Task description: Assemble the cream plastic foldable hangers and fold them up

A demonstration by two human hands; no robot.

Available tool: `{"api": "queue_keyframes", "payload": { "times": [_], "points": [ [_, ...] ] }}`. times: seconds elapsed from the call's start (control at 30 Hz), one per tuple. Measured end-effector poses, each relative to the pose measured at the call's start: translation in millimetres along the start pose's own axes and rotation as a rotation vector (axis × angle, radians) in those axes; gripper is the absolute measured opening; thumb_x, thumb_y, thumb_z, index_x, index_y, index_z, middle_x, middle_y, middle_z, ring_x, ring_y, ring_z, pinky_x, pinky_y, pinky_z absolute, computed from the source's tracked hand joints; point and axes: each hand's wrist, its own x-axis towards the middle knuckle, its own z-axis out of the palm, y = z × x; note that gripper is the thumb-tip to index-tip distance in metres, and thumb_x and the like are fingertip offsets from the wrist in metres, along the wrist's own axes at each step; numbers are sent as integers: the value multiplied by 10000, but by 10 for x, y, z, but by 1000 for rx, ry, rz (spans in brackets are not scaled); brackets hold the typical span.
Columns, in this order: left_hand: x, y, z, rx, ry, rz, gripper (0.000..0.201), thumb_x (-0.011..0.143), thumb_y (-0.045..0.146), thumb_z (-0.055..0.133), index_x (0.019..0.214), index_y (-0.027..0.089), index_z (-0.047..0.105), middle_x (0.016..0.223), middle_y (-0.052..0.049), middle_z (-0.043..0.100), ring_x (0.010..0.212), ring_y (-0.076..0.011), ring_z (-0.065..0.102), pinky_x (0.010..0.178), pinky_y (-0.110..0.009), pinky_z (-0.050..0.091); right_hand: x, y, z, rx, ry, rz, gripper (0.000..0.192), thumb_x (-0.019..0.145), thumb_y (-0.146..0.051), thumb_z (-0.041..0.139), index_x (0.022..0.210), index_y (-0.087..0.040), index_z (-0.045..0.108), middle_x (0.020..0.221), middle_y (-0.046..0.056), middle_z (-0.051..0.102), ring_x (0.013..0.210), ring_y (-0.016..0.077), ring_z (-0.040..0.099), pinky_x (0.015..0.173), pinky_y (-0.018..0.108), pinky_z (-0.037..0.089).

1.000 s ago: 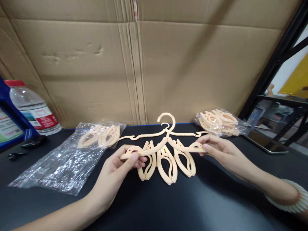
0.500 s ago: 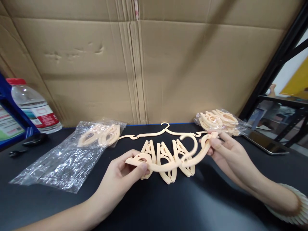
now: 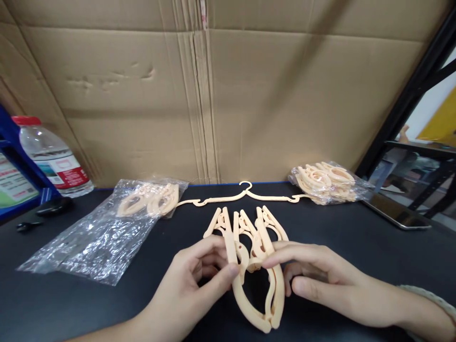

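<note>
Folded hanger (image 3: 261, 294) is now the thing between my two hands, low on the black table (image 3: 356, 237), just in front of the row of three folded hangers (image 3: 245, 228) that lie there. One second ago this same hanger was spread open, wide and flat, with its hook pointing up and one hand at each end. Half a second ago it was bending, the hook swinging to the right. Now both arms of it are closed together into one narrow loop that points toward me.

My left hand (image 3: 199, 275) has moved in toward the middle; its thumb and fingers pinch the upper left part of the folded hanger. My right hand (image 3: 320, 280) has also come in from the right; its fingers press on the top of the same hanger, the thumb lying beside the loop. So both hands are closed on the folded hanger.

Behind the row of three, the thin flat hanger (image 3: 245, 194) lies as before. Left of the row, the opened plastic bag (image 3: 96, 242) with some pieces inside has not moved, and further left stands the water bottle (image 3: 53, 161). Right of the row, the full bag of hangers (image 3: 327, 183) also stays in its place.
</note>
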Motion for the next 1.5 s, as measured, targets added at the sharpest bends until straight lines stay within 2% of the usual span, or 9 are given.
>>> {"api": "queue_keyframes", "payload": {
  "times": [0.23, 0.33, 0.5, 0.87, 1.03, 1.23, 1.37, 1.43, 1.5],
  "points": [
    [-18, 44, 16, 5, 164, 84, 144, 789, 275, 695, 843, 235, 567, 735, 6, 671, 717, -177, 677, 621, -227, 546, -29, -7, 39, -33, -6, -74, 447, 941, -230, 529, 1367, -353, 478, 1431, 70, 461, 1209, 216, 540, 987, 382, 483],
    [-45, 13, 15, 69, 116, 153, 82, 816, 240, 665, 786, 224, 590, 860, -15, 665, 791, -172, 673, 669, -219, 558, -36, 12, 36, -6, -3, -77, 483, 939, -198, 528, 1383, -371, 448, 1471, 53, 410, 1280, 213, 479, 1045, 393, 432],
    [-72, -64, 18, 101, 3, 152, 76, 864, 228, 607, 891, 245, 677, 1127, -64, 604, 994, -220, 636, 785, -264, 572, -42, -1, 25, -1, -25, -71, 491, 931, -212, 548, 1388, -349, 435, 1448, 75, 421, 1255, 220, 500, 1034, 406, 440],
    [-62, -79, 19, -40, 24, 175, 177, 838, 200, 642, 987, 268, 709, 1144, -85, 571, 1005, -253, 630, 805, -316, 590, -96, 6, -16, -159, 7, -50, 399, 930, -272, 536, 1314, -325, 443, 1319, 73, 480, 1191, 214, 509, 1068, 434, 372],
    [-80, -97, 30, -48, -26, 207, 303, 841, 170, 628, 1095, 319, 697, 1214, -80, 546, 993, -245, 652, 834, -331, 593, -66, -16, -22, -168, -10, -52, 374, 941, -279, 514, 1308, -318, 453, 1309, 70, 490, 1209, 217, 493, 1060, 422, 381],
    [-147, -83, 51, 43, -11, 214, 388, 791, 173, 659, 1132, 353, 697, 1303, -70, 580, 1129, -278, 618, 906, -345, 565, -95, -49, -72, -221, -31, -22, 444, 940, -299, 528, 1373, -355, 444, 1339, 55, 527, 1248, 221, 491, 1066, 417, 381],
    [-189, -84, 48, 198, 79, 297, 466, 768, 213, 680, 1209, 362, 650, 1315, -57, 606, 1249, -304, 527, 1049, -441, 437, -85, -52, -183, -244, 95, -92, 428, 937, -367, 527, 1362, -361, 479, 1387, 55, 505, 1289, 244, 464, 1039, 415, 420],
    [-203, -78, 44, 281, 142, 330, 449, 765, 223, 680, 1189, 370, 662, 1303, -40, 619, 1252, -301, 525, 1095, -453, 371, -57, -20, -290, -243, 277, -102, 412, 935, -404, 517, 1340, -334, 505, 1301, 73, 572, 1218, 255, 531, 991, 422, 468],
    [-203, -64, 34, 349, 143, 347, 411, 773, 225, 666, 1160, 363, 678, 1284, -35, 633, 1225, -296, 551, 1082, -447, 391, -31, 43, -422, -329, 480, -59, 407, 937, -443, 490, 1318, -304, 519, 1194, 83, 628, 1133, 263, 584, 958, 443, 491]
  ]
}}
